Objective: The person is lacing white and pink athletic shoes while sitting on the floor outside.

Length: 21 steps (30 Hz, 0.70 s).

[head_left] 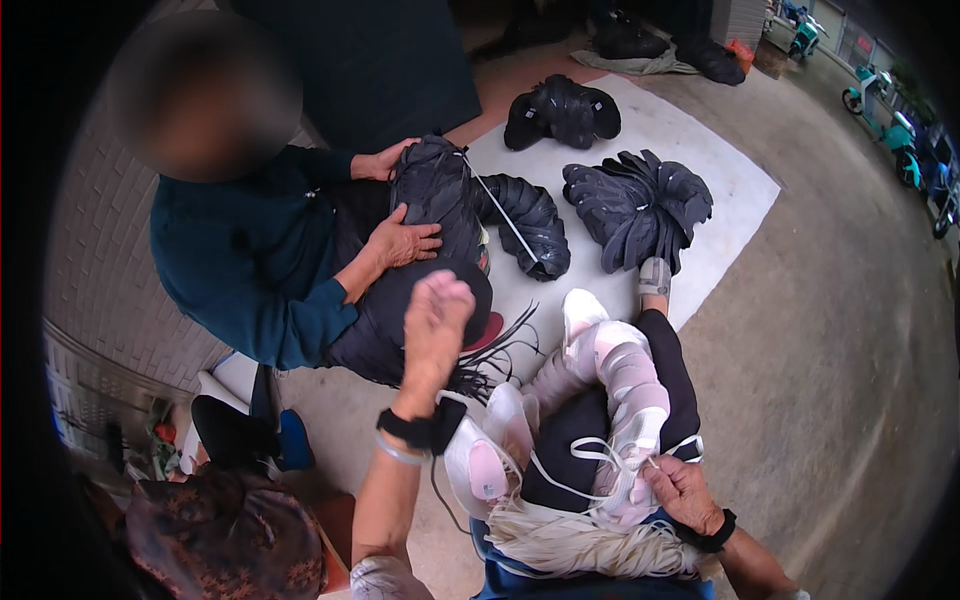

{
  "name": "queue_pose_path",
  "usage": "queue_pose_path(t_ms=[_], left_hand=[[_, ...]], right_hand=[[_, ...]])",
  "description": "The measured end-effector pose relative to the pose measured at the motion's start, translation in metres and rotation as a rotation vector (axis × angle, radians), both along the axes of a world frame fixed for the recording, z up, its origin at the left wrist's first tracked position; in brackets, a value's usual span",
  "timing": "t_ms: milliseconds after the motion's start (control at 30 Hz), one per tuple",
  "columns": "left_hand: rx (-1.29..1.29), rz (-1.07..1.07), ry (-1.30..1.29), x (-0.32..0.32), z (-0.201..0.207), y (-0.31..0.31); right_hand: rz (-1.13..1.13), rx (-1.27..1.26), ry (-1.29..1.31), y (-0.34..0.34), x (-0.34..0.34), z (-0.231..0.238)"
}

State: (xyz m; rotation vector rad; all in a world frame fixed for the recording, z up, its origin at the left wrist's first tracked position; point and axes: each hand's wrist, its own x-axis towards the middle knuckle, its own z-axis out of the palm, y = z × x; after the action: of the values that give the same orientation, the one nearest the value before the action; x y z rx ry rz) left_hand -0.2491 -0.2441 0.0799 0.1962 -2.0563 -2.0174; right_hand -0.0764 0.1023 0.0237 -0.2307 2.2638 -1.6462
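Note:
My right hand (685, 495) pinches a white lace (652, 463) beside a long nested stack of white and pink shoe uppers (632, 385) across my lap. My left hand (438, 312) is raised in front of me, fingers curled in and slightly smeared. What it holds, if anything, cannot be made out. Below it, another white shoe upper with a pink patch (487, 470) rests by my thigh. A thick bundle of loose white laces (590, 540) lies over my lap, and one strand loops up around the stack.
At left a person in a dark teal top (245, 265) holds a stack of black shoe uppers (435, 185), black laces hanging nearby. More black bundles (640, 205) lie on a white sheet (735, 190). Dark patterned fabric (225, 535) is at lower left. Scooters (885, 120) stand far right.

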Motion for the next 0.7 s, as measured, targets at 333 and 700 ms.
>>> queue_pose_path(t_ms=[333, 700], left_hand=[[-0.161, 0.223, -0.094, -0.082, -0.010, -0.052], [-0.122, 0.217, -0.029, -0.106, -0.015, -0.065]], right_hand=[[-0.012, -0.013, -0.033, 0.001, -0.003, -0.007], [-0.022, -0.039, -0.073, 0.001, -0.005, -0.009]])
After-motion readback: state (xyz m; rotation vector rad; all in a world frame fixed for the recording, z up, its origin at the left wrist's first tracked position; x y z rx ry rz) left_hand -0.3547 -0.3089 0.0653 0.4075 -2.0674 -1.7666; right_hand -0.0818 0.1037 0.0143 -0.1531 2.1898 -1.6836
